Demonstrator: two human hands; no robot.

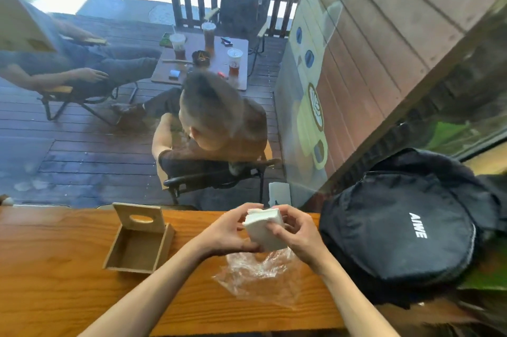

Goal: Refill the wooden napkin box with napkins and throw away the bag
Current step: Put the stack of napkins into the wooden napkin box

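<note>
A white stack of napkins (264,229) is held above the wooden counter (55,295), clamped between the left hand (227,232) at its 9 o'clock side and the right hand (296,237) at 3 o'clock, fingers curled round its edges. The empty clear plastic bag (255,276) lies crumpled at 6 o'clock, beneath the stack. The wooden napkin box (138,243), lid raised, stands at 9 o'clock, apart. A black backpack (397,232) rests at 3 o'clock.
</note>
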